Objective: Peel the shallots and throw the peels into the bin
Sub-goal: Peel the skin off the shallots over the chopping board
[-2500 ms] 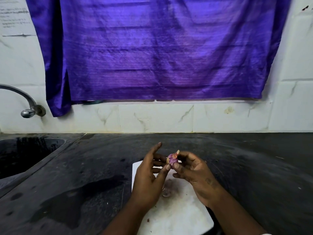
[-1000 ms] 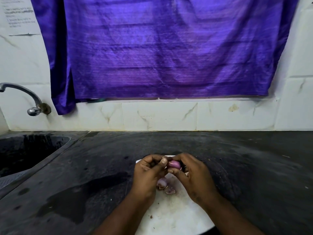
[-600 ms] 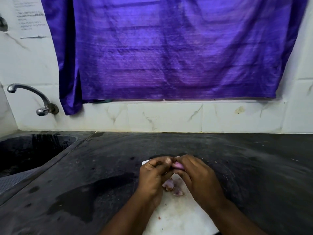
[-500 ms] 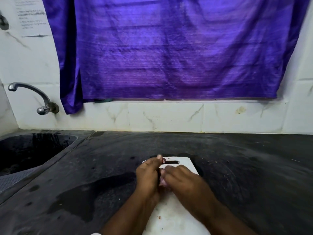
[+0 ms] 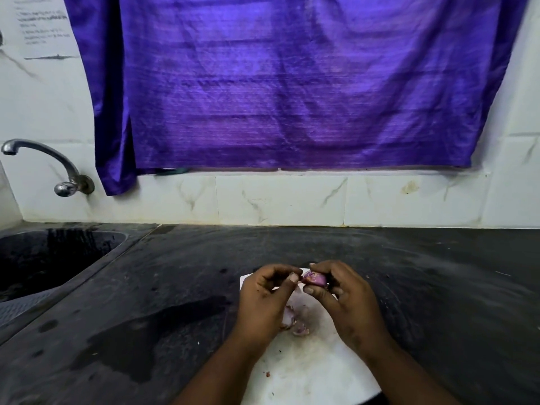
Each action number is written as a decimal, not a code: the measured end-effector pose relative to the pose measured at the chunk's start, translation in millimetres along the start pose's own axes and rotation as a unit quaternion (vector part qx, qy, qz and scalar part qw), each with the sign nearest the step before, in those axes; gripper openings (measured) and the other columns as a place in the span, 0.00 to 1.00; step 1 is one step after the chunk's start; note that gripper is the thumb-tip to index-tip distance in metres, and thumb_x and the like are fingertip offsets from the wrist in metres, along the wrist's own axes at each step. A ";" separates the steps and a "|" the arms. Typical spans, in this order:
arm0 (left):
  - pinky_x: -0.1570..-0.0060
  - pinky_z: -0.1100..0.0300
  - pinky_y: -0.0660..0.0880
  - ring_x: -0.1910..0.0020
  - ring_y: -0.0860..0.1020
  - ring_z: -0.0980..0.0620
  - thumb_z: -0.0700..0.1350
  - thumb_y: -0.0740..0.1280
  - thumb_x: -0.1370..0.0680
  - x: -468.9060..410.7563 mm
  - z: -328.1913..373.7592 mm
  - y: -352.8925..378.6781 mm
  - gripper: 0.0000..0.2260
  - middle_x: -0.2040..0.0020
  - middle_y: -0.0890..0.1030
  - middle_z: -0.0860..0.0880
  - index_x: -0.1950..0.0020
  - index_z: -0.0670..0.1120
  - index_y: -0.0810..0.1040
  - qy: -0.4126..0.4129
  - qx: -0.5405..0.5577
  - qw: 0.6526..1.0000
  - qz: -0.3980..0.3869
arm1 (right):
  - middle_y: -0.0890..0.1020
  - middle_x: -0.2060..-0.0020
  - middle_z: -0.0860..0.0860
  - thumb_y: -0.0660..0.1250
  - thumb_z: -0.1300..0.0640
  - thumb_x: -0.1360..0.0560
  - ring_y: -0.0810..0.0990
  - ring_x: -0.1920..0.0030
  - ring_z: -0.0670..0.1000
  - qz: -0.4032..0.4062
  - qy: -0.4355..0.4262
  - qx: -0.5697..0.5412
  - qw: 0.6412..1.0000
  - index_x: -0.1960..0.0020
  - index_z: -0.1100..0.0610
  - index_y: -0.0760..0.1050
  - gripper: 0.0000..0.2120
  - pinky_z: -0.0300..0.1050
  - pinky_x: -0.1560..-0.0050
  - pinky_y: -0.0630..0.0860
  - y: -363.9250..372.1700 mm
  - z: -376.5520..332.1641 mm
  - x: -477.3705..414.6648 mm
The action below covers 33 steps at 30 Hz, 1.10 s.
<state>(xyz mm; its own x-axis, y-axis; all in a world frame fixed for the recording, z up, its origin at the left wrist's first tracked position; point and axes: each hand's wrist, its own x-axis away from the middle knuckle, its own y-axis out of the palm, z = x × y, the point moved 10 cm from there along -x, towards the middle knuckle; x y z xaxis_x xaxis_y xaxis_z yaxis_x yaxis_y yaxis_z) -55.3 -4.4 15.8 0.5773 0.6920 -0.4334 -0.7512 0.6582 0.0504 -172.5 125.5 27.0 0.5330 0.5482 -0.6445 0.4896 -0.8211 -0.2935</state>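
A small purple shallot [image 5: 315, 279] is held above the white cutting board [image 5: 306, 372] in the fingertips of my right hand [image 5: 344, 302]. My left hand [image 5: 264, 299] is right beside it, thumb and forefinger pinched at the shallot's left end on a bit of its skin. Under my hands, pale pink peels [image 5: 295, 324] lie on the board, partly hidden by my left hand. No bin is in view.
The board lies on a dark stone counter [image 5: 175, 276] with a wet patch [image 5: 152, 331] to its left. A sink [image 5: 49, 258] and a tap [image 5: 61, 171] are at the far left. A purple cloth [image 5: 292, 83] hangs on the tiled wall behind.
Half a second ago both hands were down on the board over the peels. Now they are raised again with a shallot between them, and my left fingers pinch at its end.
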 end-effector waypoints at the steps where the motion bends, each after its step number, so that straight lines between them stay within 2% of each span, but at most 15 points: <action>1: 0.54 0.60 0.81 0.52 0.86 0.50 0.32 0.70 0.22 0.7 1.2 1.3 0.08 0.54 0.88 0.49 0.52 0.43 0.86 0.004 -0.012 1.000 -0.005 | 0.82 0.46 0.36 0.77 0.60 0.28 0.83 0.46 0.40 -0.001 -0.001 -0.001 1.000 0.47 0.50 0.82 0.12 0.35 0.51 0.80 0.3 0.1 0.1; 3: 0.55 0.62 0.81 0.53 0.86 0.53 0.30 0.70 0.23 2.0 4.6 3.1 0.09 0.54 0.88 0.50 0.51 0.42 0.86 0.012 -0.025 1.000 -0.012 | 0.82 0.47 0.36 0.77 0.60 0.28 0.83 0.46 0.41 -0.005 0.003 -0.005 1.000 0.47 0.51 0.82 0.12 0.37 0.51 0.81 0.8 1.8 -0.4; 9: 0.55 0.64 0.81 0.52 0.86 0.53 0.31 0.74 0.25 2.7 10.3 4.4 0.08 0.53 0.88 0.48 0.50 0.42 0.87 0.046 -0.060 0.997 -0.023 | 0.83 0.49 0.39 0.78 0.58 0.28 0.84 0.47 0.44 -0.001 0.018 -0.020 1.000 0.46 0.48 0.82 0.12 0.50 0.50 0.84 0.4 9.3 -1.4; 14: 0.53 0.64 0.81 0.53 0.86 0.54 0.33 0.75 0.26 3.8 16.6 1.0 0.08 0.55 0.88 0.51 0.53 0.45 0.88 0.078 -0.076 0.994 -0.003 | 0.83 0.49 0.38 0.78 0.57 0.28 0.84 0.48 0.43 -0.001 0.023 -0.015 1.000 0.45 0.48 0.83 0.13 0.47 0.51 0.84 0.7 9.1 -1.5; 21: 0.63 0.66 0.80 0.55 0.86 0.46 0.34 0.73 0.22 5.7 14.1 2.6 0.03 0.53 0.87 0.44 0.52 0.41 0.85 0.048 -0.037 0.998 -0.001 | 0.84 0.51 0.40 0.78 0.56 0.28 0.84 0.50 0.42 -0.006 0.013 0.002 1.000 0.46 0.48 0.83 0.12 0.41 0.54 0.82 0.0 5.2 -0.5; 23: 0.62 0.65 0.81 0.55 0.86 0.46 0.34 0.72 0.22 5.9 14.5 2.9 0.04 0.53 0.87 0.44 0.52 0.41 0.85 0.046 -0.025 0.999 -0.003 | 0.85 0.51 0.42 0.78 0.56 0.28 0.84 0.50 0.43 -0.013 0.009 0.007 1.000 0.47 0.49 0.83 0.11 0.42 0.54 0.82 1.9 3.3 -0.2; 27: 0.50 0.56 0.82 0.51 0.86 0.45 0.31 0.71 0.22 3.8 9.6 1.2 0.05 0.54 0.87 0.43 0.53 0.40 0.84 0.038 0.008 0.999 0.001 | 0.84 0.53 0.41 0.77 0.55 0.27 0.83 0.51 0.42 -0.021 -0.021 0.050 0.998 0.49 0.49 0.81 0.09 0.42 0.55 0.81 5.7 -6.0 0.0; 30: 0.53 0.56 0.82 0.52 0.86 0.44 0.30 0.69 0.22 4.2 -1.7 2.1 0.05 0.53 0.87 0.41 0.53 0.38 0.83 -0.024 0.081 0.996 0.005 | 0.82 0.53 0.42 0.74 0.52 0.25 0.82 0.53 0.42 -0.033 -0.081 0.110 0.990 0.47 0.49 0.79 0.07 0.44 0.56 0.81 8.7 -19.5 1.2; 33: 0.54 0.56 0.82 0.55 0.86 0.45 0.29 0.68 0.23 5.1 -11.7 1.7 0.09 0.55 0.87 0.41 0.56 0.41 0.83 -0.070 0.132 0.989 0.016 | 0.83 0.52 0.44 0.71 0.50 0.23 0.82 0.53 0.43 -0.028 -0.125 0.145 0.981 0.46 0.51 0.80 0.08 0.44 0.55 0.80 8.3 -31.7 2.8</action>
<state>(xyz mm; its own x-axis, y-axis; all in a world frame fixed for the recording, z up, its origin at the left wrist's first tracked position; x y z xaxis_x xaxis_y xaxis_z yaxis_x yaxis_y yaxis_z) -57.4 -3.2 3.1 0.6071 0.7357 -0.3002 -0.6703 0.6771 0.3036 -145.0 125.3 45.2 0.3077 0.5673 -0.7638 0.2770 -0.8214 -0.4985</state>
